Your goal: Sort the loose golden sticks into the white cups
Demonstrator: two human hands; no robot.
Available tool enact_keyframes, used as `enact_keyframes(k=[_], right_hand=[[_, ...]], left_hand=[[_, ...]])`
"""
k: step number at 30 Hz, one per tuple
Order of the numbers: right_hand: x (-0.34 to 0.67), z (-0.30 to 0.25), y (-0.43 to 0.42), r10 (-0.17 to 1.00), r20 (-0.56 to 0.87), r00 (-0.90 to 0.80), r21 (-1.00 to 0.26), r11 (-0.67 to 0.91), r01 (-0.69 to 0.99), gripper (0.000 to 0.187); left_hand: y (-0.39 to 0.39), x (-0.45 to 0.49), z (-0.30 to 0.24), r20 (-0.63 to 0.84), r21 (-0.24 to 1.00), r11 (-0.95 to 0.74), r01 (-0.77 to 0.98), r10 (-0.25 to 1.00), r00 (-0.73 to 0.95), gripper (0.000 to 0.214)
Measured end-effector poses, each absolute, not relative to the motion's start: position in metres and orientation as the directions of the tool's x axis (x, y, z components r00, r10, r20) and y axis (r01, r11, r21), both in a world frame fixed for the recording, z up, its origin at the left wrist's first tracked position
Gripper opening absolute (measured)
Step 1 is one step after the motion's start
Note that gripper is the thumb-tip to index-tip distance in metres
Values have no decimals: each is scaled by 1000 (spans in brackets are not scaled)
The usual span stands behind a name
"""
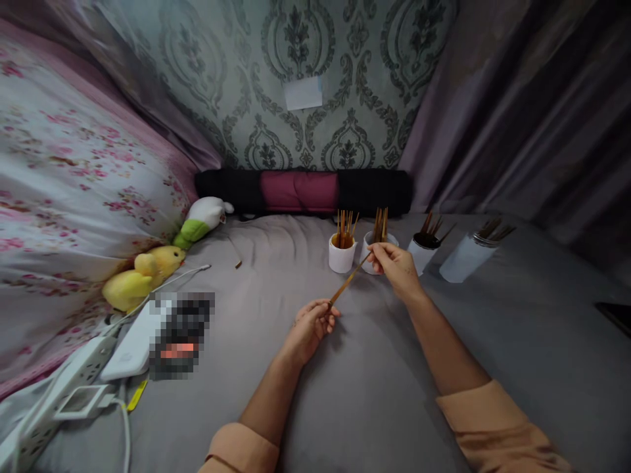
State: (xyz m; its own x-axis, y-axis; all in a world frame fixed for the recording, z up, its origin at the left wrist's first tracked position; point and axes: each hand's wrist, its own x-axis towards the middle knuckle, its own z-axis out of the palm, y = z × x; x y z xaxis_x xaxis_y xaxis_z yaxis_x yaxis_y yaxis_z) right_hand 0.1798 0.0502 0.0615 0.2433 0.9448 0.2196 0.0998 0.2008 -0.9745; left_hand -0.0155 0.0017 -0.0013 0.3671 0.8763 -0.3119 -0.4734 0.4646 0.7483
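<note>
A thin brown stick (349,286) is stretched slantwise between my two hands. My left hand (313,323) pinches its lower end, and my right hand (394,266) pinches the upper end. Just behind my right hand stands a white-wrapped cup (367,261) with several sticks in it, partly hidden by the hand. To its left is another white-wrapped cup (341,258) holding several upright sticks (345,223). Right of my hand are a third white-wrapped cup (420,255) with darker sticks and a taller white-wrapped container (463,260), tilted in view, also with sticks.
A grey cloth (276,394) covers the surface. Along the back lies a black and maroon roll (299,190). At left are a yellow plush toy (129,289), a white and green plush toy (200,220), a white power bank (135,345), a power strip (64,387) and cables. A dark flat object (614,316) sits far right.
</note>
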Motion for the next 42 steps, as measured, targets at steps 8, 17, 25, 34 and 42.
enact_keyframes(k=[8, 17, 25, 34, 42], right_hand=[[182, 60, 51, 954, 196, 227, -979, 177, 101, 36], [188, 71, 58, 933, 243, 264, -969, 224, 101, 32], [204, 104, 70, 875, 315, 368, -949, 289, 126, 28], [215, 143, 87, 753, 475, 455, -878, 373, 299, 24], [213, 153, 107, 687, 630, 364, -757, 436, 488, 27]], left_hand=[[2, -18, 3, -361, 702, 507, -500, 859, 364, 17], [5, -22, 5, -392, 654, 535, -535, 844, 366, 14], [8, -26, 2, -420, 556, 579, -596, 815, 401, 15], [9, -28, 0, -401, 550, 572, -608, 820, 409, 14], [10, -28, 1, -401, 554, 572, -605, 820, 408, 13]])
